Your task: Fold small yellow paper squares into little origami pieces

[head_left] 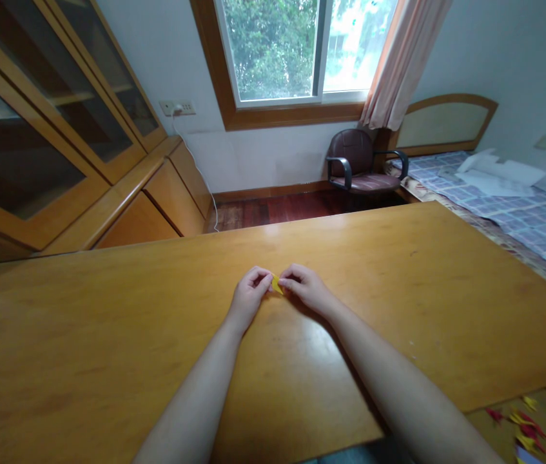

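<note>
Thumb-and-finger grips of the left hand (249,293) and right hand (307,287) pinch a small, yellow, folded piece, apparently paper (277,285), over a broad, glossy, yellow-brown wooden desk (132,328).

From left, a tall wooden cabinet with glass-paned doors (161,200) stands beyond the desk, and a white cord (198,166) hangs from a wall outlet. Near the desk's middle, the left hand has the yellow piece's left side and the right hand its right; whether the piece touches the wood cannot be told. Farther right, a maroon padded chair with black armrests (352,154) stands near a bed spread with blue-grey checked cloth (519,209). At lower right, small red and yellow pointed pieces (528,428) lie clustered on a brown surface by the desk's near edge.
</note>
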`<control>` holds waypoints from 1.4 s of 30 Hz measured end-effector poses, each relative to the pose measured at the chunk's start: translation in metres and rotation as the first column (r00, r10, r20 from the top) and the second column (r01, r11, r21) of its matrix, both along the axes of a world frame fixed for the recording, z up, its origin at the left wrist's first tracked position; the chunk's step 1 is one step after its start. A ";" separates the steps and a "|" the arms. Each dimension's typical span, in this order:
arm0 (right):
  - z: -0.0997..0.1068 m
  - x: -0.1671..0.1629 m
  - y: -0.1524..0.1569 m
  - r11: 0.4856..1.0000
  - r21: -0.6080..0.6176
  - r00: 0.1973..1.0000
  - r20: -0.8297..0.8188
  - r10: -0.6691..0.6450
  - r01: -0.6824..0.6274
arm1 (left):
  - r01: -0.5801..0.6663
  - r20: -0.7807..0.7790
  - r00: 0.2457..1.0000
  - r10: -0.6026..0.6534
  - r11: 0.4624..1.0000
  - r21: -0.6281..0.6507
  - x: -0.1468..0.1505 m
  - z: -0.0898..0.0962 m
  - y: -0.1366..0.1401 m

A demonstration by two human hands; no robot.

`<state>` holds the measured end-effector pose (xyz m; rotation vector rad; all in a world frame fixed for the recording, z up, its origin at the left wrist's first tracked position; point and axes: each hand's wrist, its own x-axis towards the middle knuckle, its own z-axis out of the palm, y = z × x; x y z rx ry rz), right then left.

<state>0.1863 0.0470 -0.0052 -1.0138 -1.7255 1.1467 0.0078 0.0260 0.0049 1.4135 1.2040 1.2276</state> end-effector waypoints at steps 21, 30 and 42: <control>0.000 -0.001 0.001 0.965 -0.257 0.968 -0.227 -0.104 0.043 | 0.010 -0.107 0.994 -0.011 1.000 -0.015 0.000 -0.009 0.003; 0.005 0.001 0.000 0.918 -0.389 0.955 -0.294 -0.044 -0.078 | -0.014 -0.097 0.995 0.008 0.998 -0.059 -0.002 -0.005 0.002; 0.004 0.001 0.000 0.944 -0.327 0.974 -0.223 -0.035 -0.040 | 0.007 -0.131 0.991 -0.010 1.000 -0.025 0.000 -0.003 0.002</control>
